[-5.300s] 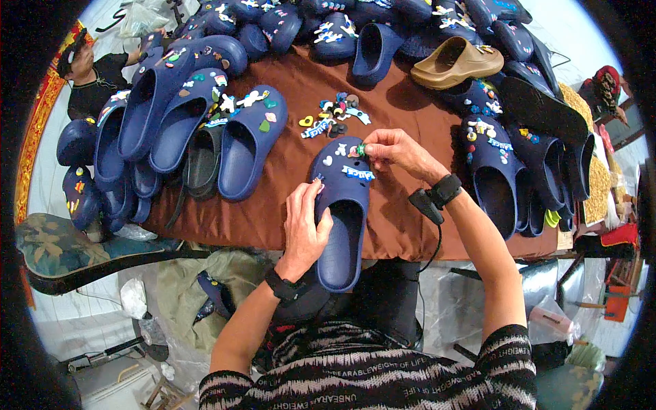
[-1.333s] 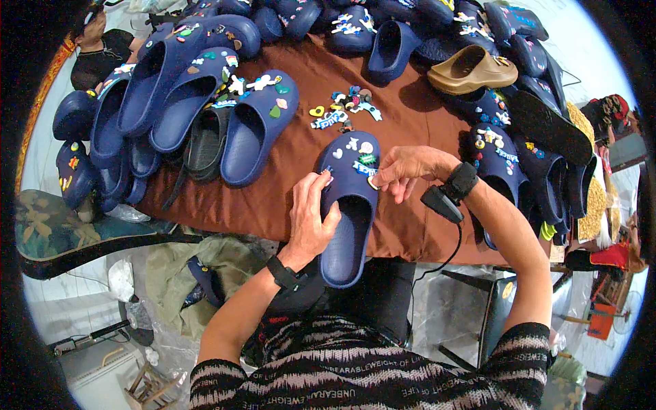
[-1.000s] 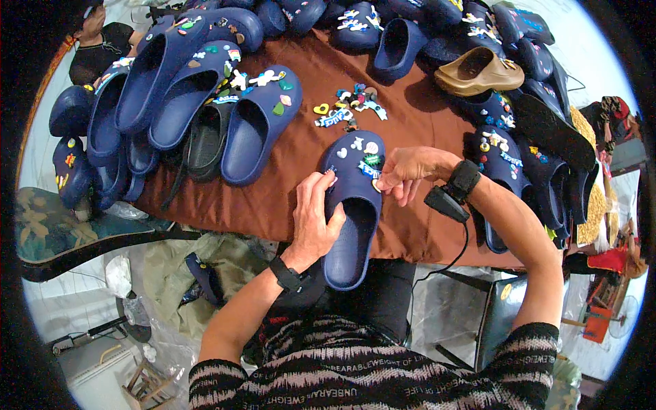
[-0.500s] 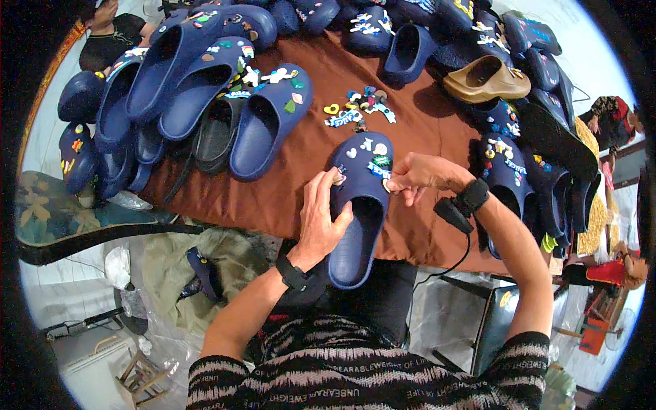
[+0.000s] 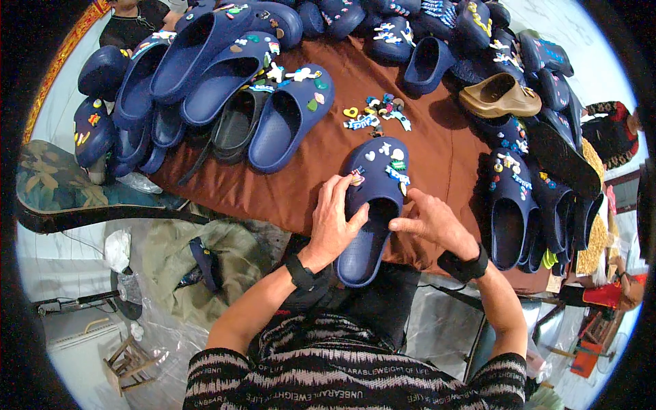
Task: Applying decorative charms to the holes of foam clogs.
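— Looking down from the head camera: a navy clog (image 5: pixel 372 205) lies lengthwise at the near edge of the brown-covered counter (image 5: pixel 307 184), heel toward the person, toe dotted with small charms.

— And the hands?

— Left hand (image 5: pixel 335 222) lies flat against the clog's left side, fingers spread up along the upper, fingertips by a small charm (image 5: pixel 357 179) at the rim. Right hand (image 5: pixel 434 222) rests on the right side, fingers half curled, index finger pointing into the shoe's opening. Whether it pinches anything, I cannot tell. Dark bands sit on both wrists.

— What surrounds it?

— A loose pile of colourful charms (image 5: pixel 376 113) lies just beyond the toe. A row of blue clogs (image 5: pixel 225 89) fans out to the left, one black clog (image 5: pixel 236 126) among them. More navy clogs (image 5: pixel 512 205) crowd the right side, and a tan clog (image 5: pixel 499 96) sits at the far right. Another person in a dark shirt (image 5: pixel 130 20) is at the top left corner.
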`<state>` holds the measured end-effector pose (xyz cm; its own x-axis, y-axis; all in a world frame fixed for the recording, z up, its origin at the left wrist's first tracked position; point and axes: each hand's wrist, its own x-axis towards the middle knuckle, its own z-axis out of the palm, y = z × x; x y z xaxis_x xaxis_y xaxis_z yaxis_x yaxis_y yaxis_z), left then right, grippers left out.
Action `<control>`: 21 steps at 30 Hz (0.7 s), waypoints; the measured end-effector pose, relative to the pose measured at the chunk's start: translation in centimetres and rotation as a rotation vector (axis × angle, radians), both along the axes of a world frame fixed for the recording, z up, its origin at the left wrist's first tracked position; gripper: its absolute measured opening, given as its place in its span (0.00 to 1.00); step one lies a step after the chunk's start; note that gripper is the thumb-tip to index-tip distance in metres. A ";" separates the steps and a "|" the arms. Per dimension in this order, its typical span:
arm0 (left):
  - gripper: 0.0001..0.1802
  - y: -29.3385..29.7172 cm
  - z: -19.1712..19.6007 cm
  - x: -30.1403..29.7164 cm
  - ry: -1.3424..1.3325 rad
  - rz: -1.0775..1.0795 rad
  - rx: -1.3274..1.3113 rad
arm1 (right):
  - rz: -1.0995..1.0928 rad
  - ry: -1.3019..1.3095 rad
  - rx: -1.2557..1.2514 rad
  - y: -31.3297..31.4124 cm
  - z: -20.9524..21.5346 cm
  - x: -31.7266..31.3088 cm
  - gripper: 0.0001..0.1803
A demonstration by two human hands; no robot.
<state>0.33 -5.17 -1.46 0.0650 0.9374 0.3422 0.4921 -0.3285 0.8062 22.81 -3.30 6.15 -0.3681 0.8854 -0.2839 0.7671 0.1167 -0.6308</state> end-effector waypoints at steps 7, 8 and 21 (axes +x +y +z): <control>0.27 -2.5 1.8 -0.2 -0.088 -0.224 -0.119 | -0.152 -0.242 0.326 -0.5 -1.1 1.9 0.20; 0.27 -2.5 1.5 -0.4 -0.089 -0.223 -0.123 | -0.185 -0.210 0.245 -0.4 -0.3 2.0 0.18; 0.16 2.0 0.9 -0.3 0.147 -0.249 0.104 | -0.082 -0.251 0.281 -0.5 -5.6 4.4 0.15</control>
<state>0.05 -3.16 -0.54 0.3443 0.8469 0.4054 0.4951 -0.5306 0.6880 27.25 -3.81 0.53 -0.2425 0.9652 -0.0985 0.9077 0.1899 -0.3741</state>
